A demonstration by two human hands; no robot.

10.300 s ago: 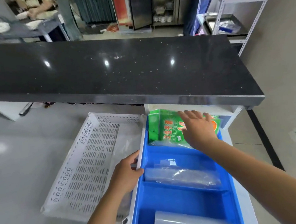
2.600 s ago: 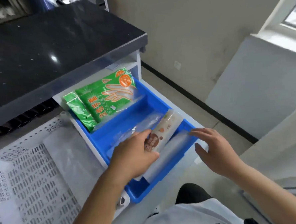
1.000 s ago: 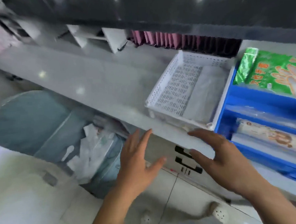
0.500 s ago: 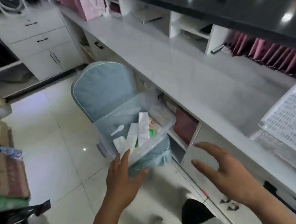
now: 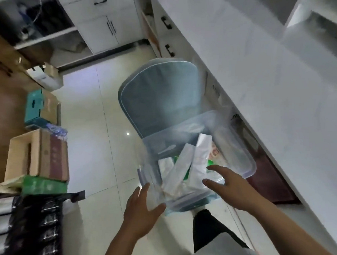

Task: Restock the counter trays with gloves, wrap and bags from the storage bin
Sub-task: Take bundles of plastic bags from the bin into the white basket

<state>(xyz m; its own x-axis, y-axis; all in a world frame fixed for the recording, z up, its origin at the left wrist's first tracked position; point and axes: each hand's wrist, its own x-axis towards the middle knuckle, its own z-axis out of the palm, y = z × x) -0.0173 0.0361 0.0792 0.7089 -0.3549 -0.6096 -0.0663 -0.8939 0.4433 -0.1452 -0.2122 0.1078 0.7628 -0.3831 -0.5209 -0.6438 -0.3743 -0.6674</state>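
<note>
A clear plastic storage bin sits on the seat of a grey-blue chair. Inside it stand several long white boxes with green and orange packets beneath them. My left hand is spread open at the bin's near-left wall, fingertips close to the plastic. My right hand is open, fingers apart, over the bin's near-right side, just beside the white boxes. Neither hand holds anything. The counter trays are out of view.
The white counter runs along the right, with cabinet doors and a dark red panel under it. Cardboard boxes, green packs and black bundles crowd the left. Glossy tiled floor lies between.
My view has swung from the blue tray down to the bin on the chair. Both hands have moved closer to the bin, the right one now over its near side.
</note>
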